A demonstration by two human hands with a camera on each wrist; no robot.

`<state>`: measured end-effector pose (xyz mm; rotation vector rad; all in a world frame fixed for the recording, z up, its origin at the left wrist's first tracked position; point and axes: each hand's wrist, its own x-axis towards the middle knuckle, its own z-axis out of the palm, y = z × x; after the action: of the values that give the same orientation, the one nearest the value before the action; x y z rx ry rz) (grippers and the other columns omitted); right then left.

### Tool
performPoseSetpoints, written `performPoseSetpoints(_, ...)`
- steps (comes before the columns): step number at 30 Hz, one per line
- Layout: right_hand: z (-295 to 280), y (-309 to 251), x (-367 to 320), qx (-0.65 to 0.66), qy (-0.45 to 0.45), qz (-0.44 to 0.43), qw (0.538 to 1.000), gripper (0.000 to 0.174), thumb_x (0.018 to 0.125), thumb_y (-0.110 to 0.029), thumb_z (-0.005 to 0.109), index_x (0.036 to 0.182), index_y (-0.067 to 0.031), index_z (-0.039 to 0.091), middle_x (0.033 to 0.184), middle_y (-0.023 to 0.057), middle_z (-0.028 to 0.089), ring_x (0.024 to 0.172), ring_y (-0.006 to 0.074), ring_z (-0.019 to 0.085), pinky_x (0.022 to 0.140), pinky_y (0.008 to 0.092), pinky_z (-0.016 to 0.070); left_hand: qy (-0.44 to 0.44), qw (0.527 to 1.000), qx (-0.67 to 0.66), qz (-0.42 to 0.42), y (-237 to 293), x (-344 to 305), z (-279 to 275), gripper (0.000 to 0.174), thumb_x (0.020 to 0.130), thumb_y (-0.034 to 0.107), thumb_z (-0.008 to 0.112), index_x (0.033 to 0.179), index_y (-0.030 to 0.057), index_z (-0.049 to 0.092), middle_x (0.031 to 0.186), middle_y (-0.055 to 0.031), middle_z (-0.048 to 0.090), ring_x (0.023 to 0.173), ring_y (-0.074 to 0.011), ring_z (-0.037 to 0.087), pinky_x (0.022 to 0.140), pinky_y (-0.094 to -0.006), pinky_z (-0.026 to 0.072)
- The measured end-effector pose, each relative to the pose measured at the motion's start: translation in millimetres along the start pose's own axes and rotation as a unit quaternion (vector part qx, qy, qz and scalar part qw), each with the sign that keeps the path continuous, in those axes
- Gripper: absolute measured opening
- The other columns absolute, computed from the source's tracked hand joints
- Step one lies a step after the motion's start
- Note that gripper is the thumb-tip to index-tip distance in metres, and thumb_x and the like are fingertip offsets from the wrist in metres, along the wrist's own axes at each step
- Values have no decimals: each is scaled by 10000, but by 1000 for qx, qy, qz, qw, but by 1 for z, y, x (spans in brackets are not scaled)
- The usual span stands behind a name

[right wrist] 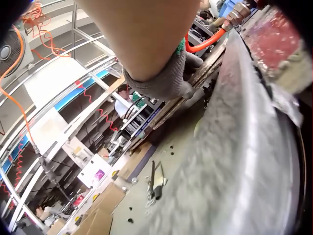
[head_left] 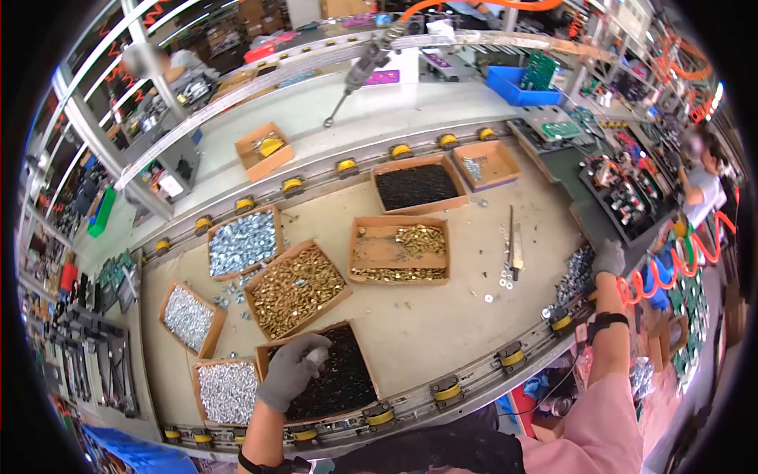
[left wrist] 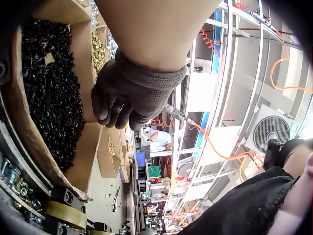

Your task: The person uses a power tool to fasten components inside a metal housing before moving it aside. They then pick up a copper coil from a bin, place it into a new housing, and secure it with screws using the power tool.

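- A pink sleeve (head_left: 592,430) sits closest, at the bottom right, and the bare forearm runs up from it to the right hand (head_left: 609,257).
- The right hand, in a grey glove, rests at the table's (head_left: 442,316) right edge, touching a loose heap of silver screws (head_left: 575,276). Its fingers are hidden in both the head and the right wrist view, so I cannot tell whether it grasps anything.
- The left hand (head_left: 294,370), also gloved, hovers over the near box (head_left: 365,363) of black screws (head_left: 339,383) at the table's front edge.
- Its fingers (left wrist: 110,110) are curled and bunched together just above the screws. I cannot tell whether any screw is pinched between them.
- A rail (head_left: 474,375) with yellow rollers (head_left: 448,391) runs along the front edge, just beside the near box.
- Just beyond the left hand stands a box of brass screws (head_left: 296,288). Three boxes of silver parts (head_left: 243,241) lie to its left.
- A half-filled brass box (head_left: 399,251) sits mid-table, and a second black box (head_left: 417,186) stands behind it.
- A thin tool (head_left: 513,249) lies between the brass box and the right hand, with washers (head_left: 497,280) near it.
- A driver (head_left: 359,71) hangs tilted above the far belt.
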<state>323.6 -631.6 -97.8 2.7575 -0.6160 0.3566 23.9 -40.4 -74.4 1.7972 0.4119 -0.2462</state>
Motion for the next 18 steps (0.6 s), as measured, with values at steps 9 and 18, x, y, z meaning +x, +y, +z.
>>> performPoseSetpoints(9,35,-67,24,91,44,-237,966,426,874,-108,570,1286,-77,465,1225,198,531,1137,362,522,934,452,435,193,967,161,35,-28,-25,-57,240,894,223,598,1083,81,640,948,-112,671,868,-250,643,791,-356,498)
performPoseSetpoints(18,-2,-101,-82,322,14,-424,846,365,873,-57,582,1224,-8,498,1211,174,532,1104,328,541,903,394,441,558,656,379,-339,-144,-100,-308,351,841,269,565,1136,86,620,1109,-207,626,1047,-366,604,868,-427,499)
